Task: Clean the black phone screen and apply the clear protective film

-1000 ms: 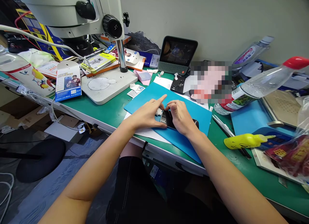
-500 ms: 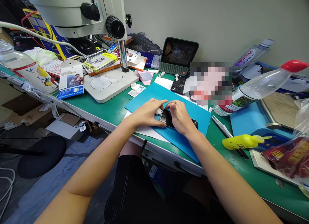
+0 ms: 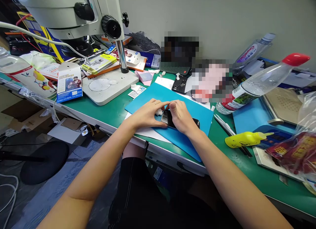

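A dark smartphone (image 3: pixel 197 123) lies on the blue mat (image 3: pixel 153 97), its left end showing a patch of fine pale print. My left hand (image 3: pixel 145 114) is closed about that end, thumb along the near edge and fingers at the far edge. A ring is on one of its fingers. Over the middle of the phone, my right hand (image 3: pixel 182 117) has its fingers curled, with the thumb raised; the fingertips are mostly hidden, and anything between them cannot be made out. Beside the left fingers is a white crumpled wipe (image 3: pixel 158 112).
A microscope (image 3: pixel 111 26) stands at the left, with phone-part boxes (image 3: pixel 69 81) around it. To the right are a red-capped bottle (image 3: pixel 261 82), a yellow squeeze bottle (image 3: pixel 244 139) and pens (image 3: pixel 225 125). Behind the mat lies another black phone (image 3: pixel 179 84).
The whole view has shifted slightly. Both hands keep almost the same pose on the phone, with only a slight change in the right fingers.
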`<state>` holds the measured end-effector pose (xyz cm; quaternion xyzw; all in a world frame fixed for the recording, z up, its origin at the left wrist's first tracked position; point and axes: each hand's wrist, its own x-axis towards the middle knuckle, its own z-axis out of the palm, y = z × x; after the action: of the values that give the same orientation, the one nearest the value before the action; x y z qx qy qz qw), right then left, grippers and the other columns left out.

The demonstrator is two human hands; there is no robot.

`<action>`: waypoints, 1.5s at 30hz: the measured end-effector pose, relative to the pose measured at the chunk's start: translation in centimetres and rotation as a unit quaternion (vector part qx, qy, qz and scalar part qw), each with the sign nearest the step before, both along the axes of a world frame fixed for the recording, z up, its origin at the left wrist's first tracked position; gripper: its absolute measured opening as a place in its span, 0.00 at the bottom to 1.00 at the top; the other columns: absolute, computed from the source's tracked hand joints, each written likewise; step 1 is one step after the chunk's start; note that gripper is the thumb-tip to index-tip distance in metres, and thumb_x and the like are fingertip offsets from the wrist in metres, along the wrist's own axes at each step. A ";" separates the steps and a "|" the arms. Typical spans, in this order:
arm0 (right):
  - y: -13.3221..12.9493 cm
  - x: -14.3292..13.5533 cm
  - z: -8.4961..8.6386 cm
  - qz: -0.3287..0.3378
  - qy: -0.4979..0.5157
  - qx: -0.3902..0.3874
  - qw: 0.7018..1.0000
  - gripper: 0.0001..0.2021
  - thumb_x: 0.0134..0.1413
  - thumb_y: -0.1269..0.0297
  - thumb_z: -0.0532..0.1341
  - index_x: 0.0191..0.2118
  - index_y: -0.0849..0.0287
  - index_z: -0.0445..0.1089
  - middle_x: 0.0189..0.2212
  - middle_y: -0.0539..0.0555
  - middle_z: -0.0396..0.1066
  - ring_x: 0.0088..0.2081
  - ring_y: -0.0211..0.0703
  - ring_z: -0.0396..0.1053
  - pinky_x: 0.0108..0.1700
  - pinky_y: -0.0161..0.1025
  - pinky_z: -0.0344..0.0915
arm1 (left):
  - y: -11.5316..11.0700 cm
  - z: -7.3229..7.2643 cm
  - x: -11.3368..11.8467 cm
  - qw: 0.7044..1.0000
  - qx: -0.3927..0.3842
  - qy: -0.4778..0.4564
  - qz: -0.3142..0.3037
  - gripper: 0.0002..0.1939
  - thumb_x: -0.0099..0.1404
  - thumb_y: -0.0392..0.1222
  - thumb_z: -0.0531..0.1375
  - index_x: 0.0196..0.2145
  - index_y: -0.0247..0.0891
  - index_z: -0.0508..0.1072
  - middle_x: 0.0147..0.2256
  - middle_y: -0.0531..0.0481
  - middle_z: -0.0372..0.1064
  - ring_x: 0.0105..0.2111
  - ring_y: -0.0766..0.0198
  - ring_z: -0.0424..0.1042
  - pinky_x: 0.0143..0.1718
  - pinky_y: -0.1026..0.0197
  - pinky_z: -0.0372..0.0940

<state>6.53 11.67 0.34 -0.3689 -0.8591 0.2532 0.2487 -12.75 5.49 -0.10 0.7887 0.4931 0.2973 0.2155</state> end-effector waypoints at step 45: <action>0.1 -0.5 0.2 -0.024 -0.015 -0.033 0.999 0.46 0.54 0.21 0.28 0.37 0.52 0.70 0.40 0.59 0.68 0.49 0.56 0.64 0.59 0.56 0.63 | -0.1 0.1 0.0 1.000 0.000 -0.017 0.007 0.41 0.57 0.45 0.74 0.65 0.40 0.67 0.55 0.41 0.74 0.56 0.45 0.68 0.58 0.46 0.65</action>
<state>6.03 11.74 0.51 -0.4009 -0.8449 0.2702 0.2290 -12.77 5.36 -0.01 0.7798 0.4950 0.3124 0.2220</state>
